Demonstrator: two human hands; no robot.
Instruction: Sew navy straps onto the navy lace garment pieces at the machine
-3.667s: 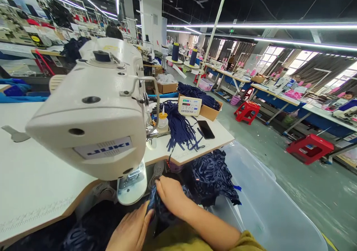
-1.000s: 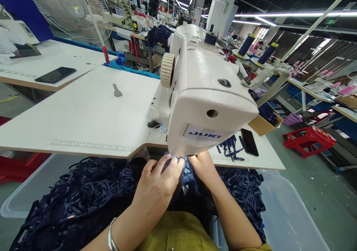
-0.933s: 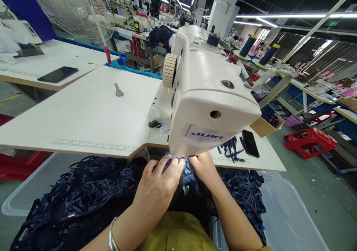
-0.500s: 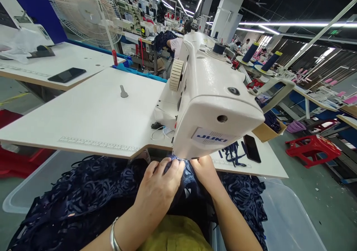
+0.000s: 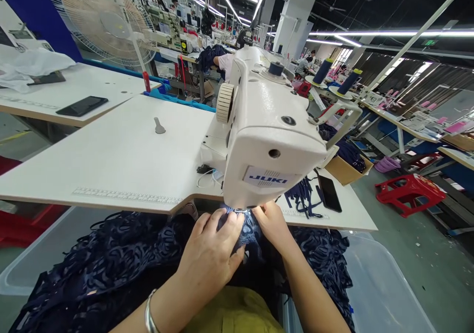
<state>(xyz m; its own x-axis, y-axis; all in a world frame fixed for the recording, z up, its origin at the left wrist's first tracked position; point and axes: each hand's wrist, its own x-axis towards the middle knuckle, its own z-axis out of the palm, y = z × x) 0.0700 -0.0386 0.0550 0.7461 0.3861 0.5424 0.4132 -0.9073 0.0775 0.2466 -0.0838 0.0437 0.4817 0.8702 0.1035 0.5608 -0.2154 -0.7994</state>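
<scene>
A garment workshop: sewing machine (image 5: 272,130), thread cones (image 5: 349,82), apparently more machines (image 5: 167,29) behind.

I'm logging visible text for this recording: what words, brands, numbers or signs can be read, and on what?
"JUKI": on the label plate of the white sewing machine.
Ruler markings on the tabletop: any numbers too small to read.
Green overhead sign: too small to read.
Yellow-and-black label in the background: too blurred.
</scene>
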